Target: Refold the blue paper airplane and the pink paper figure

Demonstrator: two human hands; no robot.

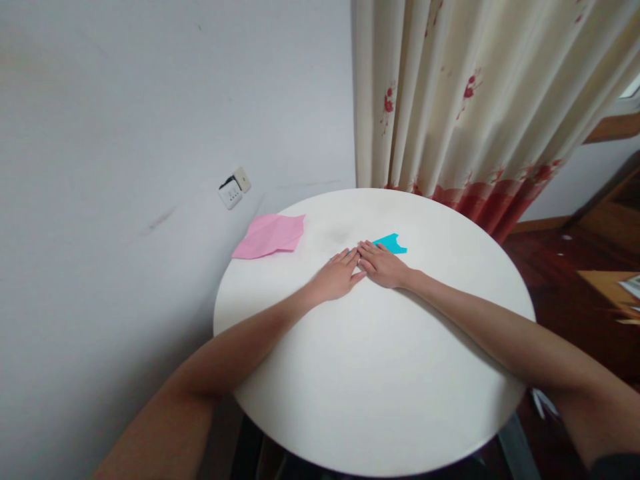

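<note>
Both grips lie flat and open at frame centre: left hand (339, 275) beside right hand (384, 265), pressing the partly folded blue paper (391, 243) onto the surface (380, 380); pink paper (270, 235), upper left, lies creased but unfolded.

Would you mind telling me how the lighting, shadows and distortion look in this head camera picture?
Head view: soft, even light with no hard glare on the white round table; faint shadows lie under both forearms; the wide lens bows the curtain and wall; the left hand, right hand and blue paper look reasonably sharp.
</note>
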